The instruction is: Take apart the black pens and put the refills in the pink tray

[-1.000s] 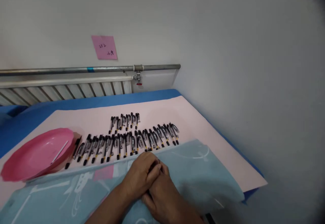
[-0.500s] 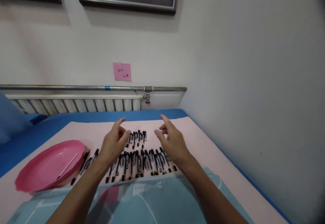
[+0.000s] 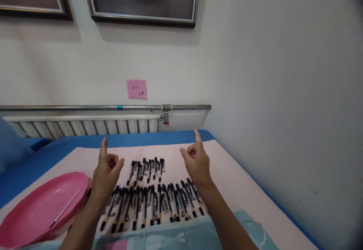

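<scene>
My left hand is raised over the pink mat, its index finger pointing up, its thumb apart and the other fingers curled, with nothing in it. On the other side, my right hand makes a similar shape and is likewise empty. Between and below them lie black-capped clear pens in two rows: a shorter back row and a longer front row. My left forearm hides part of the front row's left side. A pink oval tray with a thin white stick in it sits left of my left hand.
The pink mat covers a blue surface. A light blue cloth lies at the near edge. Behind stand a radiator and a metal pipe. A wall rises on the right.
My hands have moved farther apart, the left one leftward and the right one slightly rightward, with index fingers now straighter. The view has tilted up, so pens and tray appear lower.
</scene>
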